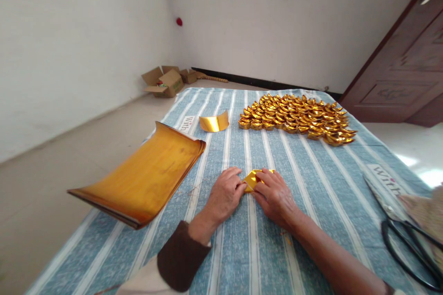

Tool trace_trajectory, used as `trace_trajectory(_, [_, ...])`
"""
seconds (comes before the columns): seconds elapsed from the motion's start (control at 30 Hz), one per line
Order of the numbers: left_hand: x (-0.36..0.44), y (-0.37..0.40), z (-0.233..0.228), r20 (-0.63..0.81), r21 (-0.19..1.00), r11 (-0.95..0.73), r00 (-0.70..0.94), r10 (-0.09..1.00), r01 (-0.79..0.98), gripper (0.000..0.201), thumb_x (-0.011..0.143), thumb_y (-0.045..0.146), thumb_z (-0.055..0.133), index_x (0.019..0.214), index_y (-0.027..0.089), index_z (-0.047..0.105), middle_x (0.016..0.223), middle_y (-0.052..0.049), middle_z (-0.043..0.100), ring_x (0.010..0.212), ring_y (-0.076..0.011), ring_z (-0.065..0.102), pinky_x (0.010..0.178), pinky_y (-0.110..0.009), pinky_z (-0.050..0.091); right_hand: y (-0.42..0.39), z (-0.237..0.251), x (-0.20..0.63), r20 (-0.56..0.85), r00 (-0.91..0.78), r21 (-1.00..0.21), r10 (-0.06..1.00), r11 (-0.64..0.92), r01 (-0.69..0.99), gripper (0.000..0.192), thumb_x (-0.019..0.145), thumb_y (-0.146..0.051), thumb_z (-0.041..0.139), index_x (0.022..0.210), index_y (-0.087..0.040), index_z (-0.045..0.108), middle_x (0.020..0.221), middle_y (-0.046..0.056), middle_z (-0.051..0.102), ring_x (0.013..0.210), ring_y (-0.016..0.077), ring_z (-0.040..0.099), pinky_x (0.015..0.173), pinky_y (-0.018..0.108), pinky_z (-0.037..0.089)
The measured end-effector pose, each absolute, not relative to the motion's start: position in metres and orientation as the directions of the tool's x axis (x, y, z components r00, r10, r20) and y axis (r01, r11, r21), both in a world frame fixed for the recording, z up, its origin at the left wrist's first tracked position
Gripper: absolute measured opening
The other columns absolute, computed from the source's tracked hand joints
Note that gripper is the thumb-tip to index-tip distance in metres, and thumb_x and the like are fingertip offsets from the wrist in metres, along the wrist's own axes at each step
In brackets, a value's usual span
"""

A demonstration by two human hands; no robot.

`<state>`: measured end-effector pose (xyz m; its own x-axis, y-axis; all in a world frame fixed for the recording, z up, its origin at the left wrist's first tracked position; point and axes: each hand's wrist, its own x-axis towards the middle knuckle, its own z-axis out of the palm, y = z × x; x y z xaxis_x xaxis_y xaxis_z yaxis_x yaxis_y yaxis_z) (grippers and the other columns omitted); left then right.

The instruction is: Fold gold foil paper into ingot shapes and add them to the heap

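A small folded piece of gold foil paper (251, 179) lies on the striped cloth between my two hands. My left hand (226, 193) pinches its left corner, fingers closed together. From the other side my right hand (275, 196) presses on the paper with thumb and fingers, covering its right part. Beyond the hands, a single curved gold sheet (213, 122) rests on the cloth. Rows of folded gold paper ingots (294, 117) are grouped at the far right. To the left lies a curled stack of large gold sheets (145, 170).
Black-handled scissors (398, 221) lie at the right edge of the table (221, 249), beside a beige cloth (424, 212). Open cardboard boxes (168, 83) stand on the floor past the far left corner. A brown door (398, 64) is at the right.
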<state>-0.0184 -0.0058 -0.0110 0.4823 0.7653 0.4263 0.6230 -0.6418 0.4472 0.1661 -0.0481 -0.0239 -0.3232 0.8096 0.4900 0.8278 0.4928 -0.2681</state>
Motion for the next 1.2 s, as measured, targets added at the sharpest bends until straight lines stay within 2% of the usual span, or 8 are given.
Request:
trace_trajectory(0.13, [-0.017,-0.006,-0.012,0.444,0.422,-0.655,0.487,0.752,0.627,0.014,0.084,0.012,0.063,0.070,0.014,0.063,0.109,-0.017,0.070,0.110,-0.0305,0.064,0.097,-0.051,0.050,-0.048,-0.023,0.166,0.492,-0.327,-0.268,0.807,0.498,0.825,0.007,0.088,-0.018,0.060,0.085,-0.017,0.067,0.112,0.014,0.068,0.115,0.0361,0.058,0.094,0.055,0.045])
trace_trajectory(0.33, [-0.017,-0.006,-0.013,0.442,0.411,-0.650,0.484,0.755,0.639,0.014,0.085,0.013,0.061,0.072,0.016,0.063,0.109,-0.013,0.070,0.110,-0.0277,0.063,0.098,-0.050,0.050,-0.048,-0.023,0.166,0.482,-0.318,-0.276,0.817,0.486,0.830,0.007,0.088,-0.018,0.060,0.086,-0.018,0.067,0.114,0.013,0.067,0.116,0.0348,0.057,0.096,0.054,0.044])
trace_trajectory(0.6, [-0.017,-0.006,-0.011,0.442,0.460,-0.638,0.464,0.768,0.617,0.014,0.084,0.013,0.062,0.071,0.017,0.063,0.109,-0.012,0.070,0.109,-0.0270,0.064,0.098,-0.049,0.050,-0.048,-0.023,0.167,0.468,-0.313,-0.300,0.827,0.482,0.823,0.009,0.090,-0.021,0.057,0.089,-0.021,0.066,0.115,0.012,0.067,0.119,0.0323,0.055,0.098,0.054,0.043])
trace_trajectory(0.83, [-0.018,-0.009,-0.003,0.471,0.549,-0.631,0.421,0.776,0.549,0.017,0.088,0.017,0.059,0.071,0.017,0.063,0.109,-0.014,0.071,0.111,-0.0263,0.063,0.099,-0.046,0.048,-0.047,-0.027,0.171,0.483,-0.311,-0.318,0.818,0.495,0.808,0.010,0.084,-0.018,0.062,0.093,-0.019,0.065,0.117,0.013,0.067,0.119,0.0343,0.056,0.098,0.054,0.043])
trace_trajectory(0.97, [-0.016,-0.013,0.006,0.492,0.639,-0.632,0.399,0.774,0.438,0.018,0.090,0.021,0.055,0.075,0.018,0.065,0.104,-0.011,0.073,0.103,-0.0229,0.066,0.095,-0.039,0.050,-0.045,-0.027,0.173,0.552,-0.295,-0.348,0.780,0.537,0.769,0.012,0.085,-0.016,0.059,0.094,-0.020,0.065,0.114,0.011,0.069,0.117,0.0301,0.058,0.100,0.052,0.041])
trace_trajectory(1.07, [-0.015,-0.017,0.019,0.415,0.766,-0.541,0.375,0.829,0.348,0.019,0.090,0.025,0.055,0.077,0.019,0.067,0.097,-0.007,0.074,0.092,-0.0195,0.068,0.088,-0.031,0.051,-0.048,-0.021,0.173,0.590,-0.246,-0.411,0.769,0.549,0.728,0.011,0.089,-0.017,0.055,0.089,-0.022,0.065,0.106,0.008,0.072,0.112,0.0258,0.062,0.103,0.052,0.038])
trace_trajectory(1.2, [-0.017,-0.022,0.036,0.214,0.899,-0.322,0.344,0.914,0.297,0.023,0.088,0.033,0.058,0.075,0.017,0.069,0.074,-0.002,0.071,0.072,-0.0171,0.065,0.071,-0.027,0.049,-0.060,-0.003,0.170,0.555,-0.136,-0.591,0.821,0.504,0.630,0.011,0.087,-0.022,0.057,0.081,-0.023,0.065,0.090,0.004,0.073,0.101,0.0239,0.066,0.105,0.053,0.035])
